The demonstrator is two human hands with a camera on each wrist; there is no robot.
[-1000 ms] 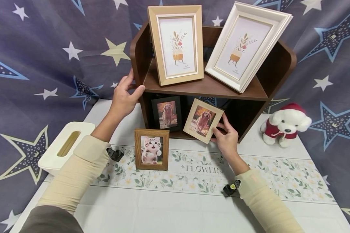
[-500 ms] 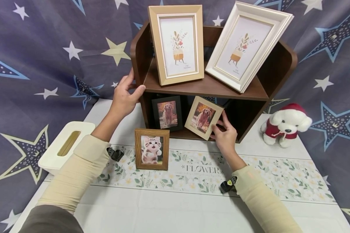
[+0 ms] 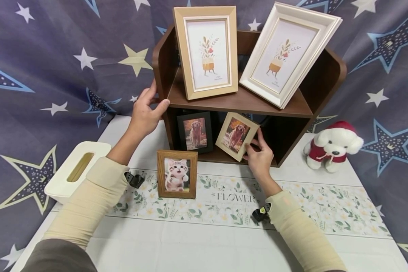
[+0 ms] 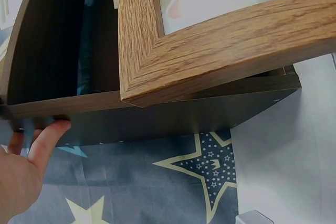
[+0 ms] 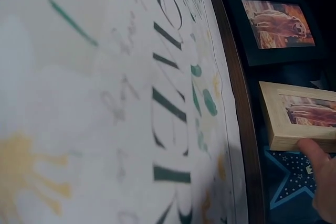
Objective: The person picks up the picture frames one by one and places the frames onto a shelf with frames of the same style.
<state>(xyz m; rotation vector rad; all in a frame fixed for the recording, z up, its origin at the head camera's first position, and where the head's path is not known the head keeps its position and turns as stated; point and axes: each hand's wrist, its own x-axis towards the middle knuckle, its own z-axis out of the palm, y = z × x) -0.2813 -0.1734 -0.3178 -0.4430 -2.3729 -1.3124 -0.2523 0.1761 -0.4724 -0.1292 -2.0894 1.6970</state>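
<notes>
My left hand [image 3: 145, 113] grips the left side panel of a dark brown two-tier shelf [image 3: 244, 102], thumb at the front edge. In the lower compartment, my right hand [image 3: 261, 160] pinches the right edge of a beige picture frame [image 3: 221, 142] with a golden dog photo. That frame leans tilted to the right, its lower corner near the shelf's front edge. Left of it in the compartment stands a black picture frame [image 3: 209, 139] with the same photo. A brown wooden picture frame [image 3: 177, 195] with a kitten photo stands on the table in front; its corner looms large in the left wrist view.
On the upper tier stand a tan picture frame [image 3: 232, 56] and a tilted white one [image 3: 258, 44]. A white tissue box [image 3: 98, 149] is at the left. A white plush dog [image 3: 336, 141] sits at the right. A floral runner [image 3: 333, 211] crosses the table.
My right hand has shifted slightly left and inward with the beige picture frame, which has come a little higher in view. My left hand has stayed on the shelf.
</notes>
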